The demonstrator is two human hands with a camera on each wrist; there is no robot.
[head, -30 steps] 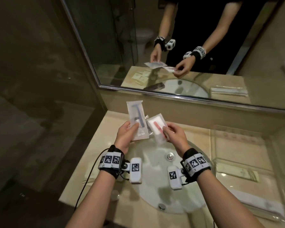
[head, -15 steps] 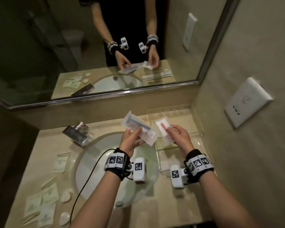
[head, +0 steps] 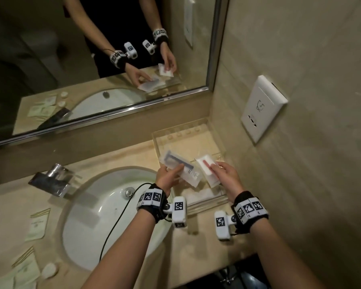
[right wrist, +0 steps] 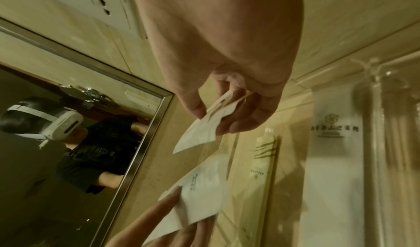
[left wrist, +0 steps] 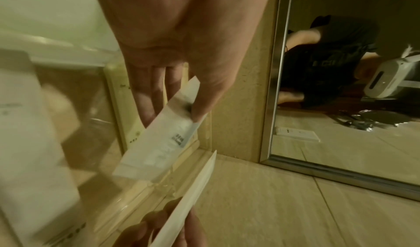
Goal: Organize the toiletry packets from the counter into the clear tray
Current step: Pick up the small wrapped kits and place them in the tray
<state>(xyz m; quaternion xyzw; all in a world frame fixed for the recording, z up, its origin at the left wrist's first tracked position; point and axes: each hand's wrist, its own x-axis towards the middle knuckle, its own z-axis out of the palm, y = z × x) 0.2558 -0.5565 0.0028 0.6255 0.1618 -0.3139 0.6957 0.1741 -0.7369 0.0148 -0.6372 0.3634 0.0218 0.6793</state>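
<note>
We hold both packets over the clear tray (head: 208, 130), which sits on the bench (head: 133, 155) in the corner under the mirror (head: 104, 59), right of the sink (head: 104, 209). Our left hand (head: 168, 178) pinches the long packet with the dark blue item (head: 181, 165) between thumb and fingers, above the tray's sink-side edge; the left wrist view shows the thumb pressed on top and the fingers (left wrist: 147, 96) under it. Our right hand (head: 227, 176) pinches the smaller white packet with the red mark (head: 206, 165), just beside the first one, over the tray's middle; the thumb and curled fingers (right wrist: 245, 123) clamp its corner. More white packets (head: 198, 195) lie in the tray's near compartment, and pale green sachets (head: 38, 224) and a round white piece (head: 49, 270) lie on the bench at the sink's far side from the tray.
</note>
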